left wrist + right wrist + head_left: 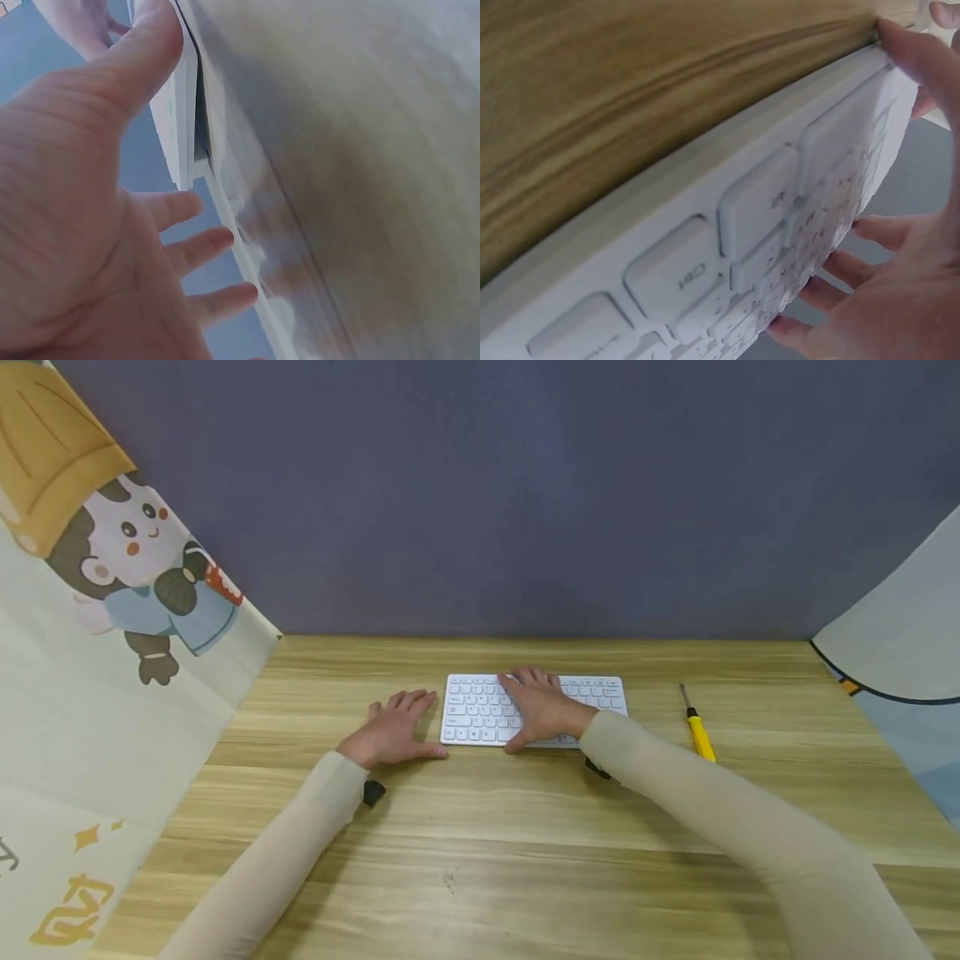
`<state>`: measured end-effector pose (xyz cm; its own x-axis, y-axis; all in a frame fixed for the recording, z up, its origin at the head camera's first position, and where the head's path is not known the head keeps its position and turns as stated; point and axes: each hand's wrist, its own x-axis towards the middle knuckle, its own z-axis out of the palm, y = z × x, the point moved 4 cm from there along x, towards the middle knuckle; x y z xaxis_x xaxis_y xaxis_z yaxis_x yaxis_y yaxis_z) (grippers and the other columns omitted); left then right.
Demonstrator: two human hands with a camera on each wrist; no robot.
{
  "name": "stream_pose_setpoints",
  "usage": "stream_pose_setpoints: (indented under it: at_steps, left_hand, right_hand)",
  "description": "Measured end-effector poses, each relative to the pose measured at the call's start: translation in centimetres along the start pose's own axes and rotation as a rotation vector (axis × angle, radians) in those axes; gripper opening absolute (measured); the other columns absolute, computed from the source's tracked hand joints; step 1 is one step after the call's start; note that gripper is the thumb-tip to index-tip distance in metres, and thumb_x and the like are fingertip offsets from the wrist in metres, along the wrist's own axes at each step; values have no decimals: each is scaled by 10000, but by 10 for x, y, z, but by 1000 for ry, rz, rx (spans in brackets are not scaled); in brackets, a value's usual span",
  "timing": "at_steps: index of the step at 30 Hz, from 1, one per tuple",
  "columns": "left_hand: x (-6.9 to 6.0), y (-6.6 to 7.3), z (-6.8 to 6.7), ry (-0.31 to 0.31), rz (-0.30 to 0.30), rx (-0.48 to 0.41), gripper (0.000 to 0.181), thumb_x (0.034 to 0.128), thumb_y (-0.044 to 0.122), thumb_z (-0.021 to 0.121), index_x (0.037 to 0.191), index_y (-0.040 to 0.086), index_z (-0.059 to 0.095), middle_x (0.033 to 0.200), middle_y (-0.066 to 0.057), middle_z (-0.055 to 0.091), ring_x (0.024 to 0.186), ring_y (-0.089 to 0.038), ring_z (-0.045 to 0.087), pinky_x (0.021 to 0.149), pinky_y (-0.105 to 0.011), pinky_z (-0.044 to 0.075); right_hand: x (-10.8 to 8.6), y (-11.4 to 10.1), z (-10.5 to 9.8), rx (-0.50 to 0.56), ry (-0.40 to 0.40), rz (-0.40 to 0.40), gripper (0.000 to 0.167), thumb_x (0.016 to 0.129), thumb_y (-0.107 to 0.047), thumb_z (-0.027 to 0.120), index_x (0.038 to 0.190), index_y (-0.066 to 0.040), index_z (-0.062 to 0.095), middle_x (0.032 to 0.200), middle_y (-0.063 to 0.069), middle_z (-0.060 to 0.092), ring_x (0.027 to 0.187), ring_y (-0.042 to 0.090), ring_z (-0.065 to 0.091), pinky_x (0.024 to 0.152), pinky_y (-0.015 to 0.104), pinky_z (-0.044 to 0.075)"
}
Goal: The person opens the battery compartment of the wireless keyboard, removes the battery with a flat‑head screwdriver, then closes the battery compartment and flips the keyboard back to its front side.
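At five o'clock, the right sleeve (pixel 742 827) is seen nearest. At twelve o'clock, the keyboard (pixel 476 712) is gripped across its long edges by the right hand (pixel 547 708), thumb and fingers spread; at its nine o'clock end, the left hand's (pixel 393 733) fingers are parted. Light, stiff handling is suggested, best taken by the rims.
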<state>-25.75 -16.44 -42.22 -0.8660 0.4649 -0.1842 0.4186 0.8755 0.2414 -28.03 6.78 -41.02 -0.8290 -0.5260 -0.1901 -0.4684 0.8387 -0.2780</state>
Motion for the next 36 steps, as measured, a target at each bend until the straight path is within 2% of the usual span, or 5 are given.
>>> stream_pose_setpoints:
  at_steps: [5,11,17,23,36]
  left_hand:
    - [1,1,-2,11,24,-22,1020,759,658,640,1512,120,211,1519,-121,236,1347,-379,227,983,-670,195]
    - [2,1,-1,-10,31,-43,1034,751,655,650,1513,119,203,1521,-125,228,1334,-380,249,979,-644,217]
    - [3,-1,-3,-6,38,-122,1060,735,619,696,1517,119,185,1519,-133,225,1347,-388,215,980,-704,160]
    - [3,-2,-4,-13,78,-182,1078,719,619,710,1524,159,161,1526,-120,208,1360,-407,176,990,-711,114]
    - [5,3,-13,64,171,-268,1095,696,500,792,1505,76,189,1522,-151,218,1387,-350,156,1094,-540,87]
  right_hand:
    - [1,-1,0,-3,18,2,1228,586,-551,844,1514,-89,185,1506,156,199,1360,339,159,1073,567,114]
    - [1,0,2,-10,36,-11,1246,545,-558,857,1505,-84,219,1473,152,252,1330,326,212,1064,559,143]
    - [-2,0,0,4,46,-54,1222,551,-550,858,1499,-84,244,1445,148,282,1312,315,229,1057,561,142]
    - [-6,1,-6,19,58,-81,1218,559,-546,856,1501,-90,235,1464,154,271,1328,327,218,1054,575,152]
    - [-15,3,-14,67,98,-128,1215,544,-526,868,1495,-86,255,1437,157,302,1315,340,231,1014,620,201]
